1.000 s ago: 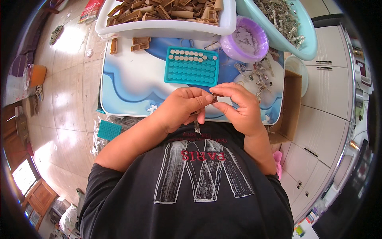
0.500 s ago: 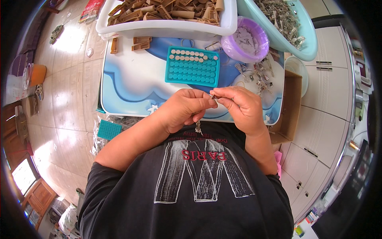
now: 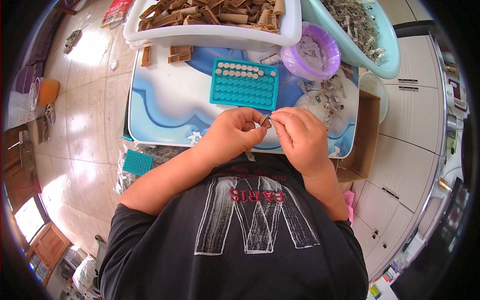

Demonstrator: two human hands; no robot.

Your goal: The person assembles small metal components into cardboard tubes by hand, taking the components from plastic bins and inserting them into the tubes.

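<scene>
My left hand (image 3: pixel 234 131) and my right hand (image 3: pixel 300 136) meet just in front of the teal tray, fingertips pinched close together. Between them is a small whitish, partly shiny piece (image 3: pixel 267 119), too small to make out. Below my left hand dangles the end of a bundled thin wire (image 3: pixel 250 156), its upper part hidden by the fingers. The teal tray (image 3: pixel 243 101) has rows of round pegs or cups; several pale round caps sit in its two far rows. Small wired parts (image 3: pixel 327 102) lie loose on the table to the right of the tray.
A white bin (image 3: pixel 215 36) of brown plastic housings stands at the back, with loose brown housings (image 3: pixel 180 54) before it. A purple bowl (image 3: pixel 334 55) holds white pieces. A light-blue tub (image 3: pixel 390 55) holds bundled wires. Lower left lies another teal tray (image 3: pixel 138 162); right, a cardboard box (image 3: pixel 367 130).
The fingers of my left hand have shifted and spread a little around the small piece. My right fingertips stay pinched at it, and the hanging wire end shows less.
</scene>
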